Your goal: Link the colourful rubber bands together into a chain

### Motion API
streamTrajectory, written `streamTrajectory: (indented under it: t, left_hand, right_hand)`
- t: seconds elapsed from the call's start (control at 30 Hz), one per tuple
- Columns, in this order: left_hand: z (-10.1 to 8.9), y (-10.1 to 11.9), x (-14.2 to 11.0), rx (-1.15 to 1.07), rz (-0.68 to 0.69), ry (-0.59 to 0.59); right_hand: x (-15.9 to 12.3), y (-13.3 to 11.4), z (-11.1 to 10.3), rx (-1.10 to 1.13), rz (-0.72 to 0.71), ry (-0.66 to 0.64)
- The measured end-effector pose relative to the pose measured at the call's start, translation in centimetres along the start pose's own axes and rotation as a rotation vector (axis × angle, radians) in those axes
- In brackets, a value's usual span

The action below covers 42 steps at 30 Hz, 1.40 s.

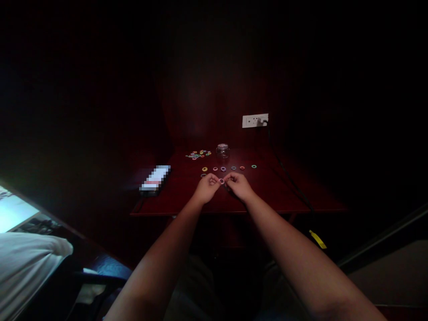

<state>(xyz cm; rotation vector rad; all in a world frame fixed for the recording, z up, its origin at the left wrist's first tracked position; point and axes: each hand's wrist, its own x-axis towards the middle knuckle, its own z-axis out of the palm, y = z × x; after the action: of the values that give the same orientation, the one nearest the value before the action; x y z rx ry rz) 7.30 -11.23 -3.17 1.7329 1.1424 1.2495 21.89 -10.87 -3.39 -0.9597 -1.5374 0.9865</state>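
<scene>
Both my hands meet over a dark red table (274, 196). My left hand (207, 187) and my right hand (238, 185) are closed in a pinch on one small pink ring (221, 181) held between them. Just beyond my fingers a row of several small coloured rings (230, 168) lies on the table. A loose pile of more coloured rings (199, 154) sits further back on the left. A small glass jar (222, 150) stands beside that pile.
A white wall socket (255, 120) with a plugged cable running down the right sits behind the table. A flat white and dark object (155, 180) lies on the table's left end. White bedding (26, 263) shows at lower left. The room is very dark.
</scene>
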Motion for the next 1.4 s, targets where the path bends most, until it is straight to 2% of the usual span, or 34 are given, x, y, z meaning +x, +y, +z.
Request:
streamTrajectory:
  t: [0.37,0.67,1.4]
  left_hand:
    - [-0.03,0.34,-0.04,-0.004,-0.005,0.044]
    - [0.06,0.56,-0.10,-0.039,-0.022,0.002]
    - [-0.23,0.44,0.02,-0.107,-0.023,0.019]
  right_hand:
    - [-0.07,-0.09,0.08,-0.061,-0.040,-0.025]
    - [-0.04,-0.12,0.11,-0.076,-0.031,-0.002]
    - [-0.09,-0.26,0.12,-0.097,-0.011,0.000]
